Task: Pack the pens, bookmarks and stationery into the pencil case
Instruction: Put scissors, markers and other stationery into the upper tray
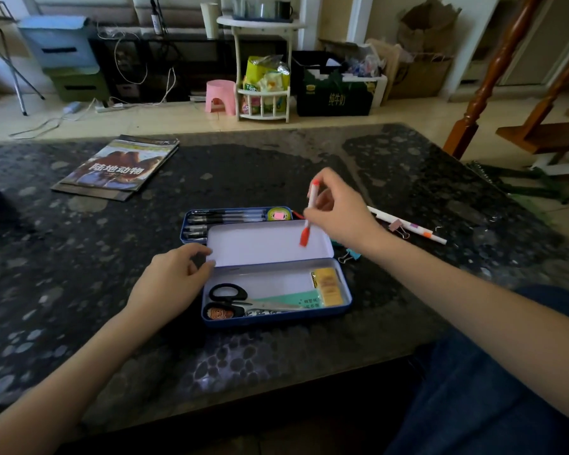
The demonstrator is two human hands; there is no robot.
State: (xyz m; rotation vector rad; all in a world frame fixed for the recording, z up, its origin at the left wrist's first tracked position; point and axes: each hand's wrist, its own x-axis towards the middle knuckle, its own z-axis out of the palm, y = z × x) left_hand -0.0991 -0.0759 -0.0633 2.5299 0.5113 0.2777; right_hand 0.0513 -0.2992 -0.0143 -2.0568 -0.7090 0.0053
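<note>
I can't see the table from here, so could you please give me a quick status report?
Right hand holds red pen above the pencil case. Left hand touches its white tray. Binder clips, another pen unpacked beside it.

Two bare forearms come into the frame from the bottom edge, one from the lower left, one from the lower right. No sleeves on either; both are uncovered from the frame edge right up to the wrist. No watch, no bracelet, no ring on show. The left hand (174,284) sits just left of centre, its short, plain fingernails catching a little light. The right hand (339,213) is a touch above centre; its nails are hard to make out from here. Down in the lower right corner there's a leg in dark blue trousers (467,399), a denim-like cloth with soft creases running across it.
</note>
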